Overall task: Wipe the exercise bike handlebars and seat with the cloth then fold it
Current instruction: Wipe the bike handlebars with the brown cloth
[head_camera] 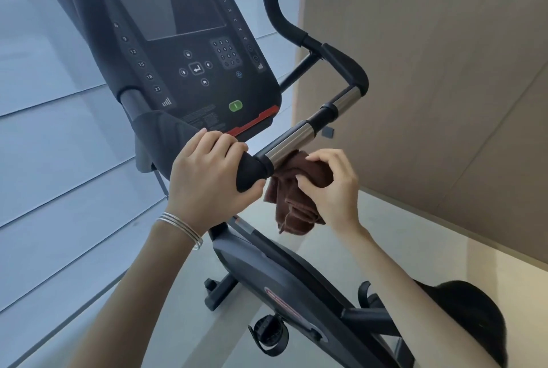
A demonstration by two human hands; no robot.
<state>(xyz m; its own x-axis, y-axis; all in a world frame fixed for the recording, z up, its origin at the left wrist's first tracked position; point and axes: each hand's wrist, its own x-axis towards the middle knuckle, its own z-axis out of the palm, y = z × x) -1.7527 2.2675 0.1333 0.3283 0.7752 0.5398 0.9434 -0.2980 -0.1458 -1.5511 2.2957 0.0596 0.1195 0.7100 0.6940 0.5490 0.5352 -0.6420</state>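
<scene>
The exercise bike's handlebar runs from the centre up to the right, black grips with shiny metal sections. My left hand is wrapped around the black grip at its near end. A brown cloth hangs bunched just under the metal section, touching the bar's underside. My right hand grips the cloth from the right. The black seat shows at the lower right, partly behind my right forearm.
The bike's black console with screen and keypad fills the upper left. Below are the bike's body, a pedal and a base foot. A tan wall panel stands close on the right, a pale ribbed wall on the left.
</scene>
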